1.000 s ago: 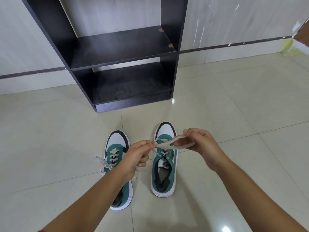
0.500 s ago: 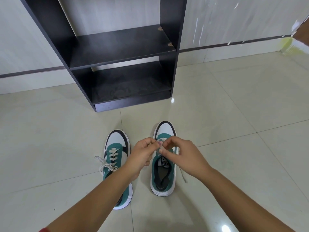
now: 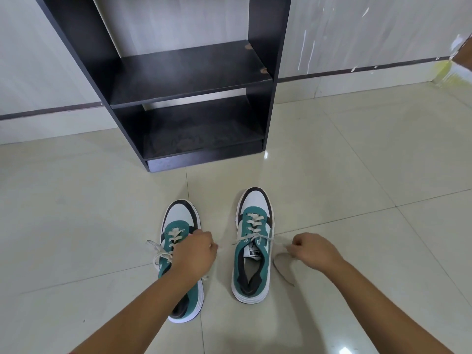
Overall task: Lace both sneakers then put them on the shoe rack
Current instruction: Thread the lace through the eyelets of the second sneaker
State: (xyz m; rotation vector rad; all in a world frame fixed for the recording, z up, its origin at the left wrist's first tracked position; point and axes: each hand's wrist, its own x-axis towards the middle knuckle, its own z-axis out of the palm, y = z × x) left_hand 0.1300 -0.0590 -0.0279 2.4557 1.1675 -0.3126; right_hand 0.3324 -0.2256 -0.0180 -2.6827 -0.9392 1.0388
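Observation:
Two green, white and black sneakers stand on the tiled floor, toes toward the shoe rack [image 3: 189, 72]. The right sneaker [image 3: 252, 246] has its cream lace [image 3: 252, 236] stretched sideways across the top eyelets. My left hand [image 3: 195, 252] is shut on the lace's left end, over the left sneaker [image 3: 178, 226]. My right hand [image 3: 315, 250] is shut on the right end, to the right of the shoe, and a loop of lace trails on the floor below it. The left sneaker is laced, with a bow hanging on its left side; my left forearm hides its heel part.
The black shoe rack stands against the wall just beyond the sneakers, with two bare shelves, the lower one [image 3: 201, 139] near floor level. Pale glossy floor tiles [image 3: 357, 175] spread on all sides.
My hands were together above the right sneaker's tongue. They have pulled apart sideways and lower, drawing the lace ends out taut to the left and right.

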